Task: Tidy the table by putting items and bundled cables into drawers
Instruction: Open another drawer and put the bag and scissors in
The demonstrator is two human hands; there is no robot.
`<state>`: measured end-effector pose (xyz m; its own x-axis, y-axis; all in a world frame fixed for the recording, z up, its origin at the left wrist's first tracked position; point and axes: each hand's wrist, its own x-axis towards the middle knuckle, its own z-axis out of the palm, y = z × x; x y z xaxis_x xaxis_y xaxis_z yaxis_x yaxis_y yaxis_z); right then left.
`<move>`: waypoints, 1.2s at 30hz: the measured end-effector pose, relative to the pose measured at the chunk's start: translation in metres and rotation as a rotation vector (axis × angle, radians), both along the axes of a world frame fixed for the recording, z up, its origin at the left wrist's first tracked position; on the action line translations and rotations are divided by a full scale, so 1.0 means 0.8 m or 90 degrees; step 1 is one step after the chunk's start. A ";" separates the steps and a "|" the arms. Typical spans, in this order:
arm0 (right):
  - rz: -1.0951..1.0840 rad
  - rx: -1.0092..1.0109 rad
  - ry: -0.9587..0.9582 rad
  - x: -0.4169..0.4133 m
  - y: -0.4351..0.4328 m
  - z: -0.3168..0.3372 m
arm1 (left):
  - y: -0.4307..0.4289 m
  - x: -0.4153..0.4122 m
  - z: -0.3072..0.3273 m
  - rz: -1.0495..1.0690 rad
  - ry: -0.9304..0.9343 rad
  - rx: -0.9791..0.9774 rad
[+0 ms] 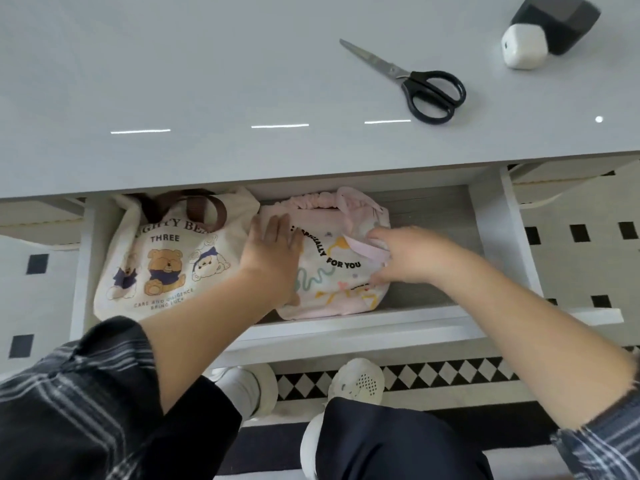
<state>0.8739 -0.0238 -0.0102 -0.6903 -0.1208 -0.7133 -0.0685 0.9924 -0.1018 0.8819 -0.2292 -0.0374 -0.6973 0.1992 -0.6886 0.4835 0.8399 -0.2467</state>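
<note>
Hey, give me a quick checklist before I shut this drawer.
1. Pink pouch inside the drawer: ok.
2. Bear tote clear of the drawer's rim: cannot tell, an arm hides its corner.
3. Left hand out: not ok, pressing flat on the pouch.
4. Right hand out: not ok, resting on the pouch.
5. Table cleared: not ok, scissors and white cube lie there.

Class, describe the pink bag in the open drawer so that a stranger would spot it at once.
Below the glossy white tabletop, an open white drawer holds two cloth bags. The pink fabric pouch lies right of the cream bear-print tote; only it reads FOR YOU.
</note>
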 end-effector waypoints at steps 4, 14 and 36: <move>-0.097 -0.082 0.087 -0.018 0.024 0.075 | 0.018 -0.014 0.063 0.021 0.053 0.177; -0.187 -0.176 0.547 -0.103 0.059 0.109 | 0.062 -0.054 0.143 0.152 0.199 0.556; -0.323 -0.044 0.645 -0.194 0.135 0.095 | 0.154 -0.164 0.136 0.011 0.251 0.546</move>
<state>0.7186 0.0839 0.0661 -0.9264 0.3197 0.1992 0.2576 0.9236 -0.2840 0.7507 -0.1057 0.0710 -0.8560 0.5164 -0.0252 0.4833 0.8165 0.3159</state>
